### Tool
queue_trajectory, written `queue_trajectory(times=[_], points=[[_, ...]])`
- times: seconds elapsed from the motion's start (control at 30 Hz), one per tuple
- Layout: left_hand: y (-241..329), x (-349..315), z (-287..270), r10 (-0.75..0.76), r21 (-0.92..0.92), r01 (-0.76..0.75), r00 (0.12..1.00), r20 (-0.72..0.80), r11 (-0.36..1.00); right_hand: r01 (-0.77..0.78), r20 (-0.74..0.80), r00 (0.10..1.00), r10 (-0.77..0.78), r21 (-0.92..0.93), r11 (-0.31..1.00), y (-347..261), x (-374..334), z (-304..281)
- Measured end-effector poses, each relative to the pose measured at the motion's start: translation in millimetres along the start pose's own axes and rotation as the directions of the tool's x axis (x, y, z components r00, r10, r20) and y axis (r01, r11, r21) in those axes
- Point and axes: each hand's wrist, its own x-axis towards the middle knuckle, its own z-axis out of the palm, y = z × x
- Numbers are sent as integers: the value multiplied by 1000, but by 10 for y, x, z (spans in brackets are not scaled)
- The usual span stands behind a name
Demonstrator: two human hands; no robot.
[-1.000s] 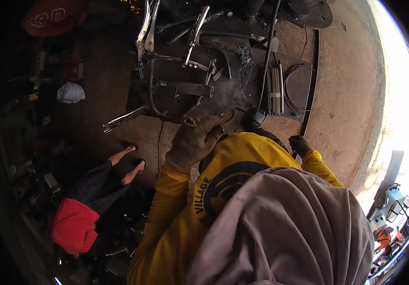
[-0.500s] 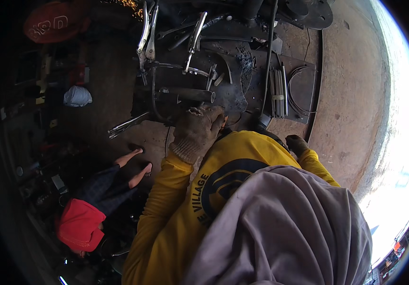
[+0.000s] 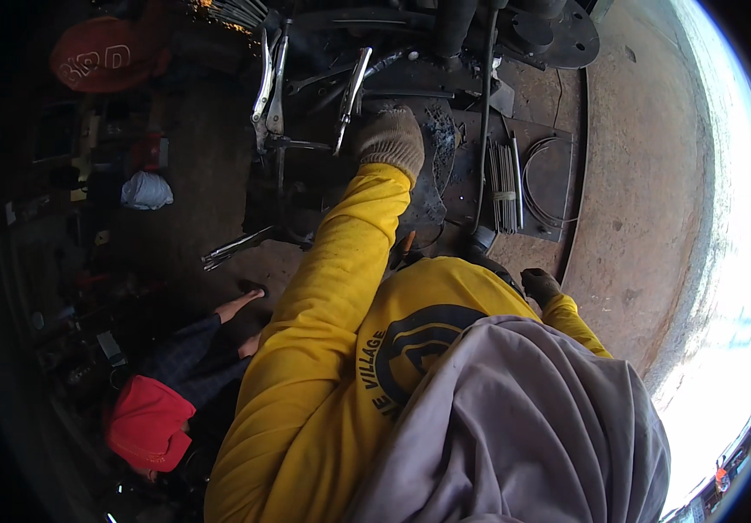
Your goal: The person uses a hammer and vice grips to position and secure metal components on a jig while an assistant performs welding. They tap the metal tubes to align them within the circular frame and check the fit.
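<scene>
My left hand (image 3: 391,138), in a grey-brown knit glove, reaches far over the dark metal bench plate (image 3: 306,187). Its fingers point away and down, so what they touch is hidden. Just left of it stands a locking clamp (image 3: 353,98); farther left is a second locking clamp (image 3: 264,96). Dark grit (image 3: 443,139) lies on the metal beside the glove's right side. Low at my right side, my right hand (image 3: 539,285), in a dark glove, is curled closed; whatever may be in it cannot be made out.
A tied bundle of thin rods (image 3: 503,187) and a wire coil (image 3: 546,170) lie on the right-hand plate. A thick black cable (image 3: 485,113) runs past them. Sparks (image 3: 210,10) show at the far left. Another person in a red cap (image 3: 150,423) is low on the left.
My left hand has moved forward and slightly right over the bench, and my forearm now covers the pipe seen before. My right hand stays at my side.
</scene>
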Motion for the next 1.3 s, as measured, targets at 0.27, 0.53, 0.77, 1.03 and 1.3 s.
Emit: queue_trajectory(times=[0.27, 0.53, 0.77, 1.03, 1.3], points=[[28, 4, -79, -71, 12, 70, 996, 61, 997, -46, 16, 999, 47, -65, 997, -93, 92, -189], [135, -225, -272, -66, -70, 59, 993, -96, 996, 98, 5, 995, -98, 41, 994, -106, 289, -305], [132, 1061, -984, -32, -206, -29, 957, -289, 978, 18, -3, 1000, -18, 95, 995, 219, 133, -288], [432, 1799, -1009, 362, 166, -348, 930, -58, 923, -84, -43, 993, 106, 354, 931, 917, -309, -281], [414, 1693, -1018, 384, 123, -369, 912, -144, 921, -110, -92, 985, 148, 332, 937, 834, -575, -235]])
